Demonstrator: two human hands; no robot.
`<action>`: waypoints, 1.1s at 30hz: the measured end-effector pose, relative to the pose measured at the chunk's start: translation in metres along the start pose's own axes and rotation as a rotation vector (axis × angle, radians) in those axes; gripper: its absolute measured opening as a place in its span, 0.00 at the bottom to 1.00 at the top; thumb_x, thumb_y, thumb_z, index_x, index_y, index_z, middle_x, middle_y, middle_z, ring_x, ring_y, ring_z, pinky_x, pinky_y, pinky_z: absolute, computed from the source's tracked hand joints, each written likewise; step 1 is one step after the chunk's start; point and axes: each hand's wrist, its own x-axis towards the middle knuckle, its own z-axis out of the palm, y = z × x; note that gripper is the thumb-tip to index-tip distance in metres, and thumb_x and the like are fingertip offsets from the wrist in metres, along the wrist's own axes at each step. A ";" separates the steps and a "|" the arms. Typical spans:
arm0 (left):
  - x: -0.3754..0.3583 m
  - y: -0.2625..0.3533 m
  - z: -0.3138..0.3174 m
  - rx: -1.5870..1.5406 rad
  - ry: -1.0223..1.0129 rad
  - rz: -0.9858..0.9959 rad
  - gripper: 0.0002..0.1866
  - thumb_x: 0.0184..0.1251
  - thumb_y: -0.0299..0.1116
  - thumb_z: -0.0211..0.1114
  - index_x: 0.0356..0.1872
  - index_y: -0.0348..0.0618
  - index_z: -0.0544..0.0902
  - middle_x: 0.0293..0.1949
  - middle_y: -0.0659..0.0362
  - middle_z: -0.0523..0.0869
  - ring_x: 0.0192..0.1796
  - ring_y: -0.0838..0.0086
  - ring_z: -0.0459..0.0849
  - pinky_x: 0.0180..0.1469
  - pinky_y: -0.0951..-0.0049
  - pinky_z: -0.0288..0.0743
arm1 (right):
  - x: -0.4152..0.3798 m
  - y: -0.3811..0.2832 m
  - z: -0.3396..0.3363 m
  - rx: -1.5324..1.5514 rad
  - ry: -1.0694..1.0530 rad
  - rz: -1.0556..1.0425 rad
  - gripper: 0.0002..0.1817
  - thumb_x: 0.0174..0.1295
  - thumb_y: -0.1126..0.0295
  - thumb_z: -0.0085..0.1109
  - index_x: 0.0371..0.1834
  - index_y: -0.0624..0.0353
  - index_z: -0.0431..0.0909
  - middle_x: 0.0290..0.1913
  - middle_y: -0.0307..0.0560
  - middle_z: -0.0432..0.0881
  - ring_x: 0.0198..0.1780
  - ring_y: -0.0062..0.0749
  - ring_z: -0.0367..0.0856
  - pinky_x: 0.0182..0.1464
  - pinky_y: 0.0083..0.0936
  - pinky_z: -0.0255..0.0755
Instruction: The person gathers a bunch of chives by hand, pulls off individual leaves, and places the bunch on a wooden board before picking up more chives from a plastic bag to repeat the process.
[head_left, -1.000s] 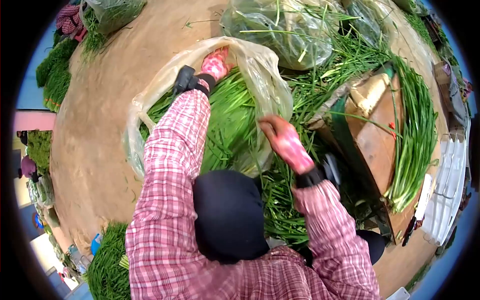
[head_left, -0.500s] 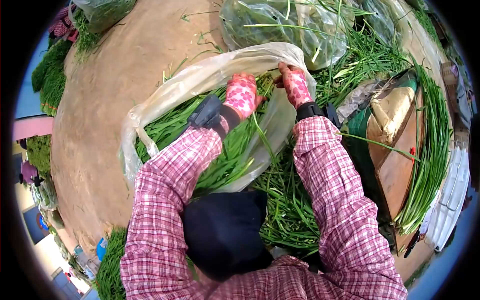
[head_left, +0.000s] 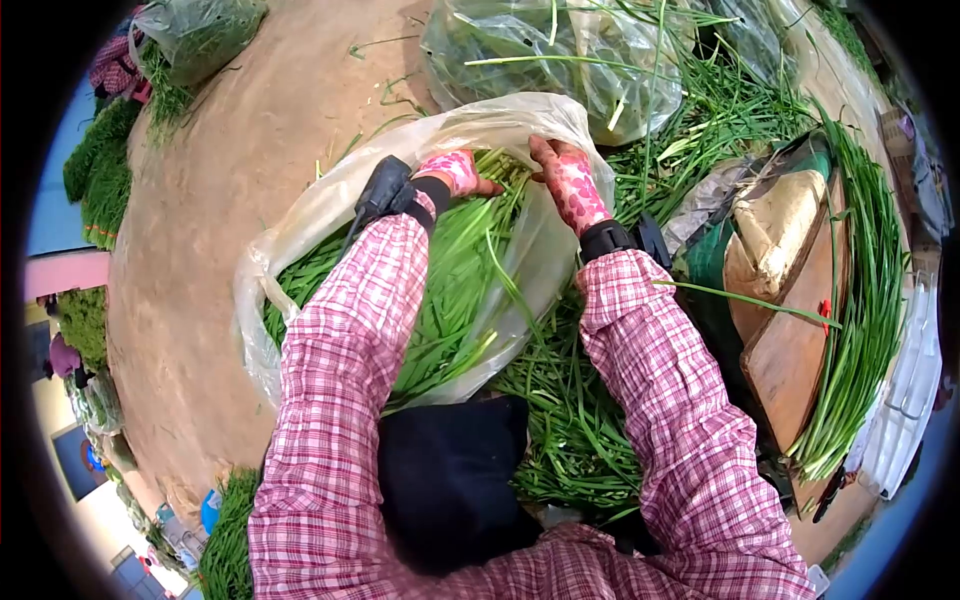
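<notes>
bright daylight, strong fisheye curvature, and black vignetted corners.

Sunlight falls across a bare brown dirt floor (head_left: pixel 190 300)

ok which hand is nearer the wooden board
Your right. The right hand is at the rim of the open bag, on the side toward the wooden board; the left hand is in the bag's mouth, farther away.

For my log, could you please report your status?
Left hand inside bag, over green stalks. Right hand at bag's mouth. Both grips unclear. Loose greens alongside.
</notes>
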 end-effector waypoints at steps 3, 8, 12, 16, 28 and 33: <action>-0.018 0.023 -0.013 0.045 -0.034 -0.001 0.44 0.41 0.64 0.72 0.50 0.32 0.81 0.49 0.42 0.84 0.54 0.55 0.82 0.57 0.62 0.73 | -0.003 -0.009 -0.008 0.126 -0.041 0.157 0.30 0.66 0.51 0.56 0.58 0.70 0.74 0.52 0.56 0.80 0.52 0.38 0.79 0.47 0.31 0.78; -0.013 0.011 -0.001 0.006 0.066 0.067 0.43 0.42 0.52 0.75 0.60 0.36 0.75 0.55 0.41 0.80 0.60 0.53 0.78 0.62 0.60 0.70 | -0.009 -0.009 -0.009 0.160 -0.043 0.117 0.33 0.66 0.49 0.56 0.57 0.74 0.74 0.52 0.59 0.80 0.51 0.39 0.80 0.47 0.31 0.79; -0.059 0.016 -0.018 -0.126 0.302 0.136 0.38 0.44 0.40 0.76 0.60 0.37 0.74 0.53 0.41 0.81 0.58 0.51 0.79 0.60 0.59 0.72 | -0.012 -0.012 -0.012 0.309 -0.033 0.183 0.26 0.66 0.55 0.59 0.56 0.67 0.76 0.49 0.51 0.82 0.47 0.34 0.82 0.44 0.27 0.78; -0.087 -0.007 -0.042 -0.326 0.524 0.226 0.38 0.45 0.43 0.74 0.58 0.32 0.74 0.47 0.39 0.83 0.52 0.53 0.83 0.55 0.61 0.74 | -0.031 -0.019 -0.005 0.494 -0.065 0.070 0.29 0.60 0.60 0.67 0.60 0.65 0.75 0.52 0.49 0.82 0.46 0.28 0.82 0.45 0.25 0.76; -0.141 0.006 -0.032 -0.261 0.416 0.219 0.35 0.47 0.44 0.73 0.55 0.32 0.74 0.42 0.41 0.84 0.49 0.54 0.84 0.52 0.62 0.76 | -0.091 -0.064 0.056 0.476 -0.116 0.021 0.51 0.38 0.63 0.83 0.67 0.65 0.64 0.51 0.49 0.81 0.50 0.29 0.80 0.53 0.25 0.75; -0.150 0.023 -0.013 -0.413 0.363 0.309 0.30 0.47 0.37 0.74 0.51 0.32 0.76 0.39 0.44 0.85 0.46 0.57 0.84 0.50 0.63 0.76 | -0.107 -0.083 0.050 0.656 -0.085 0.053 0.35 0.47 0.75 0.75 0.61 0.65 0.70 0.50 0.46 0.82 0.49 0.28 0.80 0.52 0.23 0.76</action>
